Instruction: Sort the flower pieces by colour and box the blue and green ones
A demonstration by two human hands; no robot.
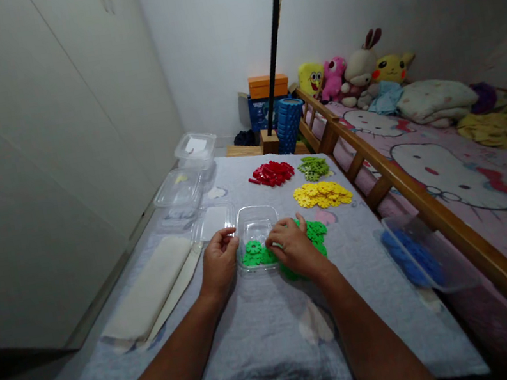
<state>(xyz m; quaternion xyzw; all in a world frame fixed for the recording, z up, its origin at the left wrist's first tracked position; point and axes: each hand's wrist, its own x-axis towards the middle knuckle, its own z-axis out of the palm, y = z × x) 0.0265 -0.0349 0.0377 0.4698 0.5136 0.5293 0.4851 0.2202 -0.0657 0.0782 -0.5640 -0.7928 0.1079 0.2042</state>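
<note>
A small clear plastic box (255, 222) stands on the grey cloth with several green snowflake pieces (254, 254) inside it. My left hand (218, 262) holds the box's left edge, fingers curled on the rim. My right hand (292, 245) is closed over the box's right side, pinching green pieces. More green pieces (316, 233) lie in a pile just right of that hand.
Red pieces (272, 172), light green pieces (313, 167) and yellow pieces (323, 194) lie in heaps farther back. Clear boxes and lids (181, 192) sit at left, a box of blue pieces (410, 254) at right. A wooden bed rail (391, 173) borders the right side.
</note>
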